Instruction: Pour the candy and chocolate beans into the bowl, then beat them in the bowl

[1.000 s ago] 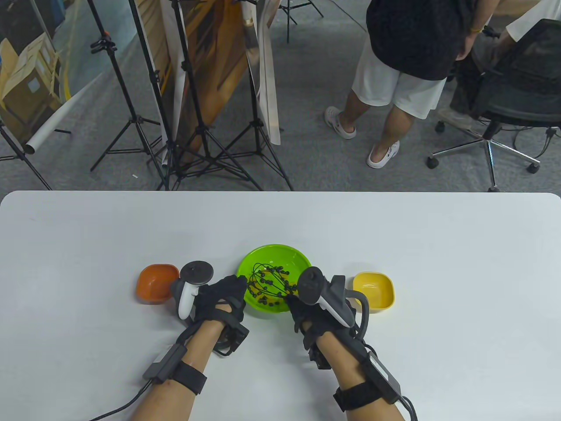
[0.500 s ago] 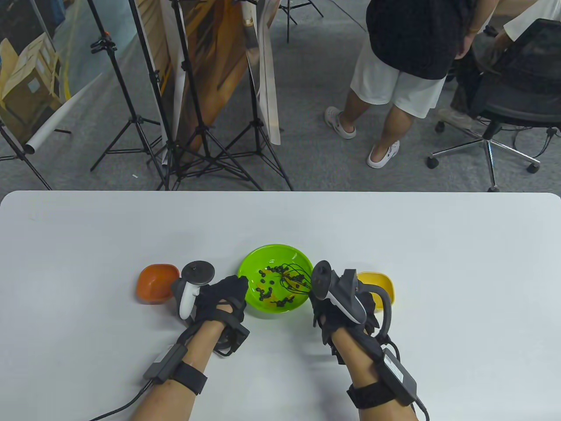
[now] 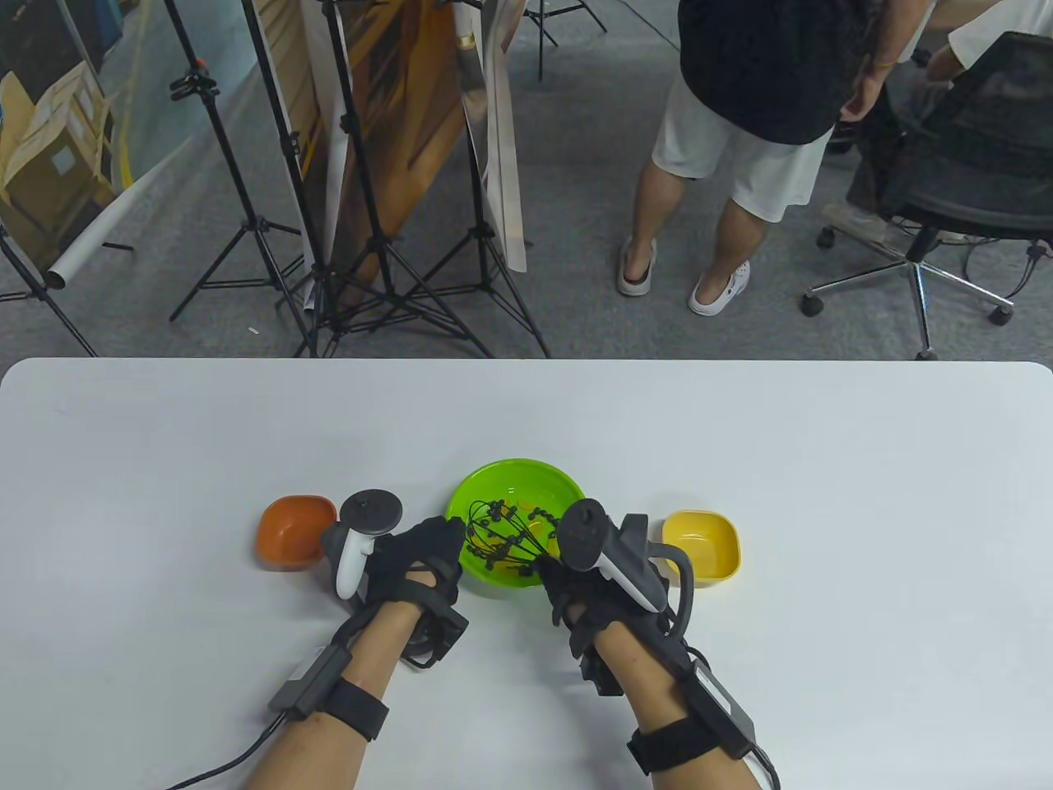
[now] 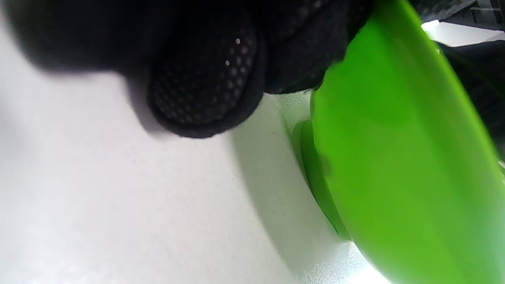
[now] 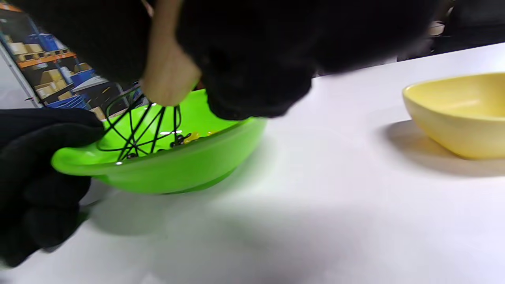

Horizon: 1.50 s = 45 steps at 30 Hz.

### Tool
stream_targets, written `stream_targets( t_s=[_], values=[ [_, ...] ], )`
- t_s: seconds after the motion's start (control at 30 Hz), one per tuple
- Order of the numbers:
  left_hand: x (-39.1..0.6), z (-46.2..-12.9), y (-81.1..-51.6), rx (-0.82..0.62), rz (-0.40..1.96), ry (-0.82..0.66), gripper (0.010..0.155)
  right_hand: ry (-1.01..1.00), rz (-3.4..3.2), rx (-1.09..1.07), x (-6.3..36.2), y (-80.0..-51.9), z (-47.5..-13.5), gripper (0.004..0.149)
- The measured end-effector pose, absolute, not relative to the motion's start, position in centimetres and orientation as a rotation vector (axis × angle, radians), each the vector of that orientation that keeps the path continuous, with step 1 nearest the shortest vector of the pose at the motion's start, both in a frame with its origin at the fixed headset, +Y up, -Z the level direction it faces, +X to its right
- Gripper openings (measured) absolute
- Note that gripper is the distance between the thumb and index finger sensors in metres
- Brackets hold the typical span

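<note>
A green bowl (image 3: 526, 477) sits mid-table and holds dark chocolate beans (image 3: 494, 514) and some yellow candy (image 5: 192, 137). A black wire whisk (image 3: 502, 535) stands in the bowl's left half; its wooden handle (image 5: 167, 75) is gripped by my right hand (image 3: 576, 588) at the bowl's near right edge. My left hand (image 3: 419, 551) grips the bowl's left rim (image 5: 71, 159), with one fingertip (image 4: 205, 90) pressed on the table beside the bowl's outer wall (image 4: 394, 157).
An orange bowl (image 3: 294, 531) lies left of my left hand and a yellow bowl (image 3: 702, 546) right of my right hand; both look empty. Beyond the table's far edge are light stands (image 3: 362, 271), a standing person (image 3: 740, 123) and an office chair (image 3: 946, 206).
My right hand swung the whisk from the bowl's left side to its right and back to the left, shifting the beans. The left hand stayed on the rim. The person behind stepped.
</note>
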<state>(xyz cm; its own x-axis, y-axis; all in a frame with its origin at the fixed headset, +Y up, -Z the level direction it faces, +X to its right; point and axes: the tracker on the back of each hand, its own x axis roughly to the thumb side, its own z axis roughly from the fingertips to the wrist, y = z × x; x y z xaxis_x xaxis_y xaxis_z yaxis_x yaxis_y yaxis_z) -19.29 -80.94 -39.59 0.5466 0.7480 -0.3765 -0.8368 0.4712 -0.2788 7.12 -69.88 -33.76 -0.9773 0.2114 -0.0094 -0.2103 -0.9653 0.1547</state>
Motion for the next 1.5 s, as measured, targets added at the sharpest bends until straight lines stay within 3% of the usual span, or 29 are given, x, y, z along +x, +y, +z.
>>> stream_targets(
  t_s=[0.33,0.6,0.8,1.0,1.2,1.5],
  values=[
    [-19.3,-39.6,-80.9,-0.464,0.982,0.213,0.045,0.151,3.086,-0.123,9.7,-67.2,-33.5,0.056],
    [-19.3,-39.6,-81.0,-0.464,0.982,0.207,0.045,0.092,2.98,-0.237,9.6,-70.0,-34.6,0.059],
    [-19.3,-39.6,-81.0,-0.467,0.986,0.208,0.045,0.175,2.811,-0.127,8.2,-72.1,-34.9,0.059],
    [-19.3,-39.6,-81.0,-0.465,0.992,0.221,0.045,0.249,2.861,-0.026,8.7,-70.4,-33.5,0.058],
    [-19.2,-39.6,-80.9,-0.465,0.98,0.215,0.045,0.137,3.029,-0.102,10.0,-68.3,-32.8,0.057],
    [-19.2,-39.6,-80.9,-0.466,0.986,0.208,0.045,0.07,2.994,-0.254,9.8,-70.2,-34.5,0.059]
  ],
)
